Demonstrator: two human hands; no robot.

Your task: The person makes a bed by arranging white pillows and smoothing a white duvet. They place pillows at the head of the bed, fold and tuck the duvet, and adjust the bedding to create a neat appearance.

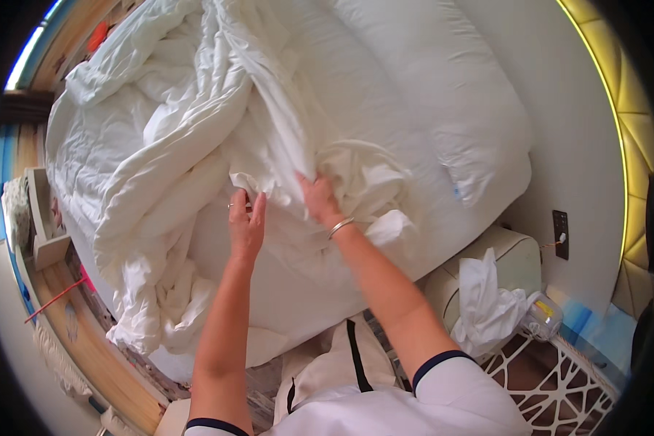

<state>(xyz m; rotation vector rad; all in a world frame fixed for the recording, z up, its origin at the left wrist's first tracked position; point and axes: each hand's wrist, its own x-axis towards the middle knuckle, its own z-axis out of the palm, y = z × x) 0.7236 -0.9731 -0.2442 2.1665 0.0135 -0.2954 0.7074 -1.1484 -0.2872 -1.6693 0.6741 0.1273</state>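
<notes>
A rumpled white duvet (189, 138) lies heaped across the left and middle of the bed, over a white sheet (298, 261). Near the middle, my right hand (320, 198), with a silver bangle at the wrist, is closed on a fold of the duvet's fabric. My left hand (247, 227), with a ring on one finger, is at a raised edge of the same fabric a little to the left. Its fingers are curled around that edge, the thumb standing somewhat apart. Loose white folds bunch just right of my right hand.
White pillows (443, 94) lie at the upper right. Beside the bed at the lower right stands a rounded pale nightstand (516, 254), with crumpled white cloth (483, 301) and a clear container (541, 314) near it. A wall socket (560, 234) is beyond. Shelving (47, 218) stands at left.
</notes>
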